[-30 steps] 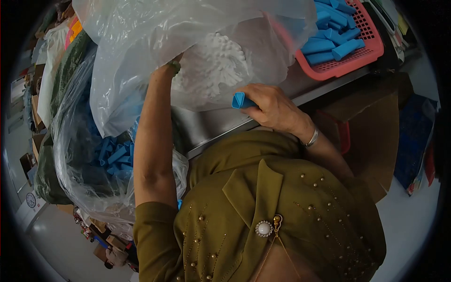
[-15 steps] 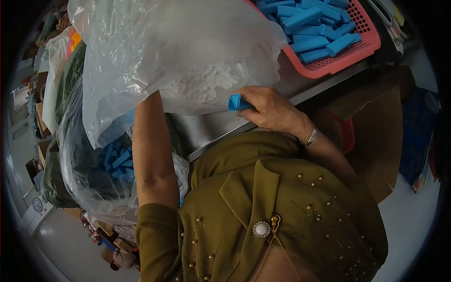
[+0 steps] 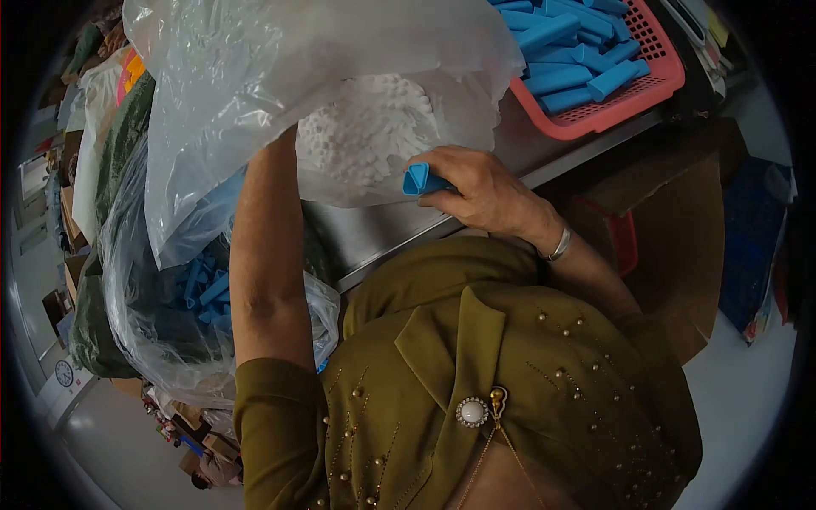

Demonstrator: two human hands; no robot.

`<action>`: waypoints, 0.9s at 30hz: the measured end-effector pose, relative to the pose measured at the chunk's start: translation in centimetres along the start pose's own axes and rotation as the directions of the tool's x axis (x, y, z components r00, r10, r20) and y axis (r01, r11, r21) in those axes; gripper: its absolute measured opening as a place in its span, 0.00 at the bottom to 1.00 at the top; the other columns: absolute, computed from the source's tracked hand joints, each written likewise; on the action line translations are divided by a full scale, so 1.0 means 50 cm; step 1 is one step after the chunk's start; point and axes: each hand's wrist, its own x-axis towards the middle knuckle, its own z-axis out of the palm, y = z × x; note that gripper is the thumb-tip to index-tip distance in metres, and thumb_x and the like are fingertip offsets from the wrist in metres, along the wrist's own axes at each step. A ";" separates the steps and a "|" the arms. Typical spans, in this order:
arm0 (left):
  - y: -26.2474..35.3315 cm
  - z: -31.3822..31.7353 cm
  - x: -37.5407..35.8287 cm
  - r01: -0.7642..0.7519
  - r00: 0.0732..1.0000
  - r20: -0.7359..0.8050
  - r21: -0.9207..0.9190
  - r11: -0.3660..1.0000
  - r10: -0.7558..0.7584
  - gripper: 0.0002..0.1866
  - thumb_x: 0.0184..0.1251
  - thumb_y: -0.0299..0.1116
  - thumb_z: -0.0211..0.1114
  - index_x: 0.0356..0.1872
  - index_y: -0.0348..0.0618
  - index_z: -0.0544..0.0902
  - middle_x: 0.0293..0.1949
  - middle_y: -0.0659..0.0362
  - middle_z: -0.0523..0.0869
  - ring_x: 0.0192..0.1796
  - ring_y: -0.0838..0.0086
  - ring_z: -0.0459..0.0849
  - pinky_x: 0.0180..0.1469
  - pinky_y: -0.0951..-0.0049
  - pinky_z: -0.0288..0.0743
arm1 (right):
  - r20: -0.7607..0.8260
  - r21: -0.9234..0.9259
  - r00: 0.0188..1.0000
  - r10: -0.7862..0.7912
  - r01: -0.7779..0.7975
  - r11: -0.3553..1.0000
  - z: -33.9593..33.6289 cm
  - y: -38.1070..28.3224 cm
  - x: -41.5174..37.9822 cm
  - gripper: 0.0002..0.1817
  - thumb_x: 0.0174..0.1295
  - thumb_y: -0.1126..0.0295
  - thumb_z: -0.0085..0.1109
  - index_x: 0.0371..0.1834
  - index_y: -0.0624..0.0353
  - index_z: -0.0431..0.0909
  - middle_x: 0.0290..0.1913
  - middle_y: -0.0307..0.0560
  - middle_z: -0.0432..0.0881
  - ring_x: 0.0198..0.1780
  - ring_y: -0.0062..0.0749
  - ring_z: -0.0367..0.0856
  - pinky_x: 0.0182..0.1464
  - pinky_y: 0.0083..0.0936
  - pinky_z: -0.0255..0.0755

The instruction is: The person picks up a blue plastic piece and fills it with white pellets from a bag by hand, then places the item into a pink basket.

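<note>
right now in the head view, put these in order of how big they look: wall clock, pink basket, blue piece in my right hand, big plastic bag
1. big plastic bag
2. pink basket, partly cut off
3. blue piece in your right hand
4. wall clock, farther off

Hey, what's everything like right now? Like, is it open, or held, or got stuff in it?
Right hand: closed around a blue tube
Blue tube: held, hollow end showing
Left hand: hidden by the upper bag
Upper bag: open, white pieces in it
Lower bag: open, blue pieces inside
Pink basket: holding blue tubes, partly out of view
Bracelet: worn on the right wrist
</note>
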 end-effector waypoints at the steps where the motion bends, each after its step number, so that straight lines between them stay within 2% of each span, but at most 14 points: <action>1: 0.009 -0.001 -0.004 0.011 1.000 0.003 -0.037 0.999 -0.011 0.21 0.64 0.42 0.58 0.56 0.48 0.77 0.54 0.49 0.80 0.56 0.52 0.78 0.54 0.52 0.74 | -0.010 -0.004 1.000 -0.015 0.015 1.000 -0.001 -0.003 0.005 0.20 0.50 0.75 0.68 0.48 0.60 0.75 0.37 0.51 0.81 0.40 0.48 0.80 0.41 0.35 0.74; 5: 0.021 -0.041 -0.071 0.055 0.998 0.023 -0.181 0.982 -0.052 0.21 0.65 0.43 0.58 0.57 0.48 0.77 0.54 0.49 0.80 0.56 0.52 0.78 0.54 0.51 0.75 | -0.036 -0.009 0.999 -0.025 0.024 1.000 -0.002 0.002 0.023 0.17 0.53 0.70 0.66 0.45 0.62 0.75 0.35 0.49 0.80 0.40 0.47 0.79 0.43 0.37 0.74; 8: 0.021 -0.061 -0.086 0.094 0.996 0.040 -0.286 0.954 -0.086 0.21 0.65 0.43 0.58 0.57 0.48 0.77 0.55 0.50 0.80 0.56 0.52 0.78 0.54 0.51 0.75 | -0.064 -0.078 0.997 -0.048 0.043 0.996 -0.007 0.010 0.029 0.21 0.52 0.71 0.68 0.51 0.59 0.77 0.38 0.48 0.81 0.41 0.43 0.80 0.42 0.34 0.74; 10: 0.024 -0.054 -0.079 0.124 0.992 0.054 -0.354 0.927 -0.112 0.21 0.65 0.43 0.58 0.57 0.48 0.77 0.55 0.50 0.80 0.56 0.52 0.78 0.54 0.51 0.75 | -0.064 -0.051 0.997 0.030 -0.033 0.998 -0.005 0.013 0.031 0.19 0.54 0.64 0.67 0.44 0.62 0.75 0.35 0.50 0.80 0.41 0.47 0.79 0.42 0.38 0.73; 11: 0.025 -0.052 -0.073 0.138 0.990 0.061 -0.388 0.911 -0.124 0.21 0.65 0.44 0.58 0.57 0.47 0.77 0.55 0.50 0.80 0.56 0.52 0.78 0.54 0.51 0.75 | -0.060 -0.051 0.998 0.030 -0.033 0.998 -0.008 0.008 0.034 0.19 0.54 0.64 0.67 0.44 0.62 0.75 0.35 0.50 0.80 0.41 0.47 0.79 0.42 0.38 0.73; 13: 0.029 -0.036 -0.068 0.163 0.987 0.074 -0.455 0.875 -0.145 0.21 0.65 0.44 0.58 0.57 0.47 0.76 0.55 0.50 0.80 0.56 0.52 0.78 0.54 0.50 0.75 | 0.024 -0.031 0.956 0.293 -0.292 0.956 -0.019 -0.006 0.045 0.19 0.54 0.60 0.67 0.41 0.63 0.75 0.35 0.51 0.80 0.40 0.47 0.79 0.40 0.38 0.73; 14: 0.034 -0.035 -0.078 0.174 0.985 0.082 -0.487 0.856 -0.154 0.21 0.65 0.44 0.58 0.57 0.47 0.76 0.55 0.50 0.80 0.56 0.52 0.78 0.54 0.50 0.75 | 0.026 -0.033 0.956 0.292 -0.291 0.956 -0.016 -0.006 0.047 0.19 0.54 0.60 0.67 0.41 0.63 0.75 0.35 0.51 0.80 0.40 0.47 0.79 0.40 0.38 0.73; 16: 0.048 -0.027 -0.085 0.194 0.981 0.097 -0.548 0.814 -0.168 0.22 0.66 0.44 0.58 0.57 0.47 0.76 0.55 0.51 0.80 0.56 0.52 0.78 0.54 0.50 0.75 | -0.036 -0.193 0.959 0.281 -0.283 0.939 -0.009 -0.004 0.053 0.19 0.53 0.59 0.67 0.38 0.63 0.75 0.35 0.50 0.80 0.42 0.47 0.78 0.40 0.39 0.72; 17: 0.049 -0.025 -0.082 0.202 0.979 0.105 -0.578 0.791 -0.174 0.22 0.66 0.44 0.58 0.57 0.47 0.76 0.55 0.51 0.80 0.56 0.52 0.78 0.54 0.50 0.75 | -0.035 -0.196 0.959 0.280 -0.281 0.940 -0.008 -0.006 0.057 0.19 0.53 0.59 0.67 0.38 0.63 0.75 0.35 0.50 0.80 0.42 0.47 0.78 0.40 0.39 0.72; 19: 0.050 -0.032 -0.075 0.221 0.975 0.127 -0.635 0.740 -0.182 0.22 0.66 0.45 0.58 0.58 0.47 0.76 0.55 0.51 0.80 0.56 0.52 0.78 0.54 0.50 0.75 | -0.160 -0.321 0.985 0.063 -0.112 0.940 -0.004 -0.010 0.063 0.19 0.52 0.59 0.68 0.37 0.63 0.77 0.34 0.50 0.80 0.44 0.46 0.77 0.41 0.39 0.73; 23: 0.063 -0.030 -0.075 0.263 0.964 0.177 -0.734 0.626 -0.197 0.22 0.66 0.45 0.58 0.58 0.47 0.76 0.55 0.51 0.80 0.56 0.53 0.79 0.54 0.49 0.75 | -0.164 -0.332 0.983 0.083 -0.135 0.934 -0.012 -0.014 0.082 0.17 0.52 0.61 0.68 0.36 0.63 0.78 0.35 0.49 0.80 0.45 0.45 0.77 0.43 0.38 0.73; 27: 0.063 -0.031 -0.077 0.302 0.952 0.223 -0.812 0.500 -0.211 0.22 0.67 0.46 0.58 0.58 0.47 0.75 0.55 0.52 0.80 0.55 0.53 0.79 0.54 0.49 0.76 | -0.190 -0.192 0.970 0.150 -0.187 0.964 -0.014 0.000 0.105 0.16 0.51 0.63 0.68 0.33 0.65 0.79 0.35 0.52 0.79 0.43 0.48 0.77 0.45 0.40 0.72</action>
